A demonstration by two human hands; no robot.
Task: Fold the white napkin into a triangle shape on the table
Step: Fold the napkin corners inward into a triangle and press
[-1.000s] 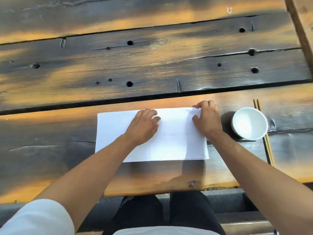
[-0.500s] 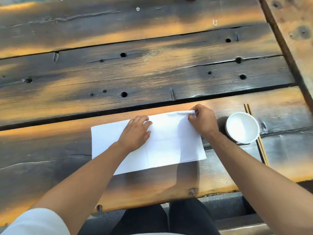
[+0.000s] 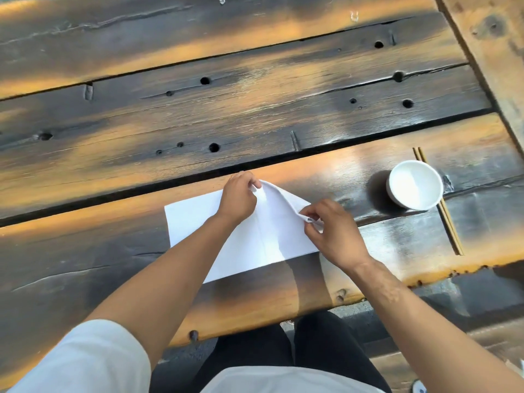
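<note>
Hands pinch a white rectangular paper napkin, left of a round white bowl: left hand grips its far edge, right hand apparently its lifted corner.

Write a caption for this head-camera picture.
Both hands, left and right, fold a white napkin's corner on a wooden table.
</note>
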